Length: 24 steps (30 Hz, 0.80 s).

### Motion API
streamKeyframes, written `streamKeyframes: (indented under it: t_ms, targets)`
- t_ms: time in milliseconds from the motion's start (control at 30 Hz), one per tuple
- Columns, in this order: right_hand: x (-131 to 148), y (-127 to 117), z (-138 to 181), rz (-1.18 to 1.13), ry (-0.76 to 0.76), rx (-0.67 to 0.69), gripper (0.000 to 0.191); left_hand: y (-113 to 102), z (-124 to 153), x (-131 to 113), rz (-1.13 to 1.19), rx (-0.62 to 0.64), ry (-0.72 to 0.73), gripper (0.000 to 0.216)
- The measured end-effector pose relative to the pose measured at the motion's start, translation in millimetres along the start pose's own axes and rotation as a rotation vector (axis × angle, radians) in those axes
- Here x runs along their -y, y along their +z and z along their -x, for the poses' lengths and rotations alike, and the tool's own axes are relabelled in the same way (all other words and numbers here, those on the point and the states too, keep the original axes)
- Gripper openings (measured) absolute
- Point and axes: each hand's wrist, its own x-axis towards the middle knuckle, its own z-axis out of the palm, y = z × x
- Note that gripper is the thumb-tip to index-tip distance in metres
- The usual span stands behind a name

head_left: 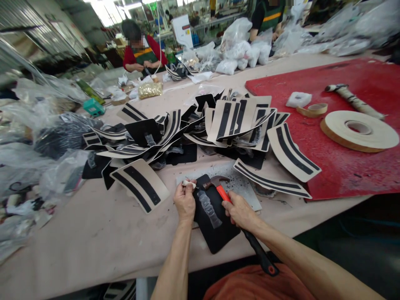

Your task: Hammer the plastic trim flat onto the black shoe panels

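Observation:
My right hand (240, 211) is wrapped around the red and black handle of a claw hammer (221, 191). The hammer's metal head lies over the top of a black panel (215, 237), which has a strip of clear plastic film (208, 209) on its face. My left hand (185, 203) is closed in a pinch at the panel's upper left corner. Something white shows at its fingertips; whether it is a finger wrap or a held piece I cannot tell. Beneath the panel is a grey flat plate (250, 195).
Beige panels with black stripes (140, 185) lie heaped beyond my hands. On the right, a red board (281, 81) bears a large tape roll (359, 130) and a wrapped-handle hammer (356, 100). Plastic bags (59, 129) crowd the left. A person (140, 50) works across the table.

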Motion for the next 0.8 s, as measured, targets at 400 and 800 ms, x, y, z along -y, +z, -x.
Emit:
streamKeyframes:
  t_ms: [400,800]
  targets:
    - [-8.9,-15.8,26.0,-0.761,0.045,0.34,0.045,-0.6,2.9,-7.2,-0.449,0.007,0.241,0.021]
    - [45.7,-53.0,51.5,-0.014,-0.288,-0.012,0.039,-0.2,1.6,-7.5,-0.461,0.187,0.484,0.015]
